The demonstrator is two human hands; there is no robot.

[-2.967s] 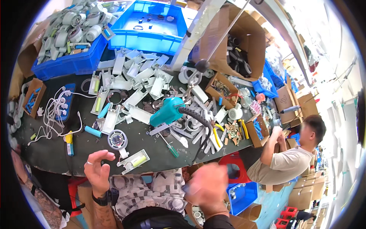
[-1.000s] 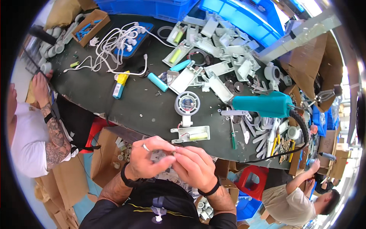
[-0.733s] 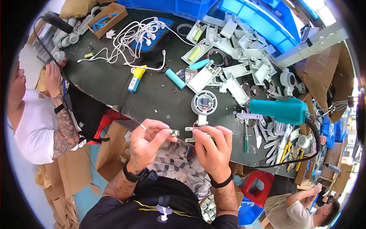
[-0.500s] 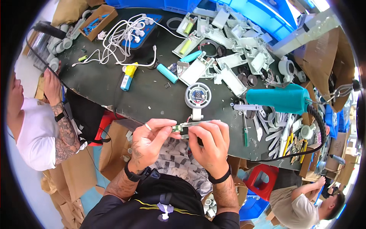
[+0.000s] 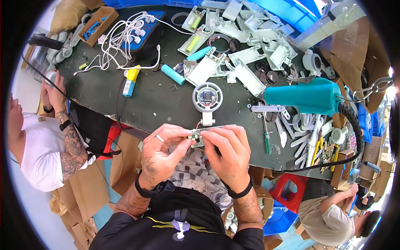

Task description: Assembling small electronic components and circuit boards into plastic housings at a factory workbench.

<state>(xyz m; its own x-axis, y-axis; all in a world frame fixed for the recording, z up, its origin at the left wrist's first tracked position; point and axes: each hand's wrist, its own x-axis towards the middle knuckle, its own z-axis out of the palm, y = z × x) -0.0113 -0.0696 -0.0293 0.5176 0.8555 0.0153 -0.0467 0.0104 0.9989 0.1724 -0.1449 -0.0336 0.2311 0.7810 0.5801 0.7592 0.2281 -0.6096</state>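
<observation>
My left hand (image 5: 163,156) pinches a small green circuit board (image 5: 193,136) between thumb and fingertips. My right hand (image 5: 228,155) grips a pale grey plastic housing (image 5: 201,143), partly hidden behind its fingers. The board sits at the housing's left end, overlapping it; whether it is seated inside cannot be seen. Thin red wires lead from there toward a round grey fan head (image 5: 207,97), which lies just beyond my hands on the table with a dark blue board in its ring.
A teal electric screwdriver (image 5: 302,97) hangs at right over loose handles and tools. Grey plastic shells (image 5: 246,79) are heaped at the back. White cables (image 5: 125,41) tangle on a blue power strip. A yellow-and-blue battery (image 5: 131,81) lies left. Co-workers sit on both sides.
The circuit board has come closer to the housing and now overlaps its left end. My hands stay close together, and the whole view has shifted slightly.
</observation>
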